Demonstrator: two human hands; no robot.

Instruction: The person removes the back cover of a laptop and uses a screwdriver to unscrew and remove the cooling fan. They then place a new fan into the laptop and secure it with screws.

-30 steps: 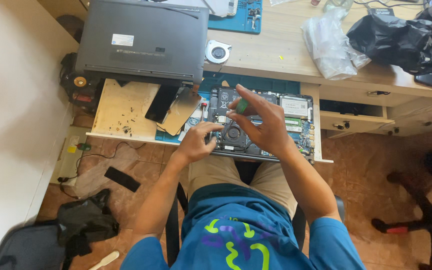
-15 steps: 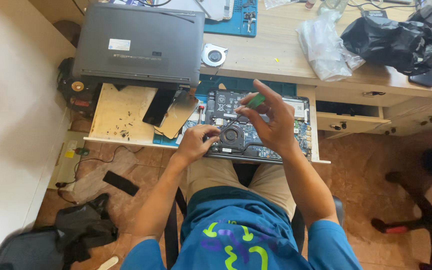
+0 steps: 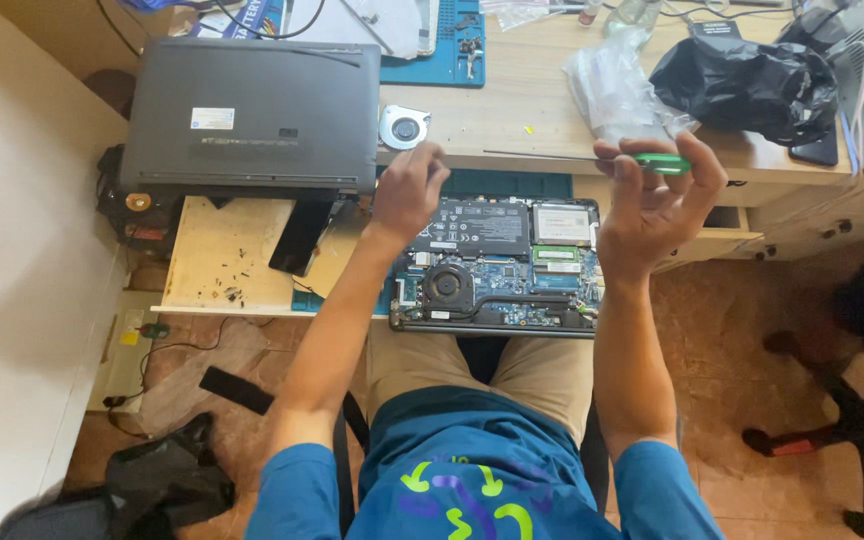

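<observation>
I hold my right hand (image 3: 652,205) closed around a green-handled screwdriver (image 3: 592,158), its thin shaft pointing left to meet my left hand (image 3: 407,190), fingers pinched near the tip (what they grip, I cannot tell), above the opened laptop (image 3: 497,262).

Both hands lifted off the opened laptop's exposed circuit board (image 3: 497,262), right hand (image 3: 652,205) raising green-handled screwdriver (image 3: 652,162) to desk edge, left hand (image 3: 407,190) up near round fan (image 3: 404,128)
</observation>
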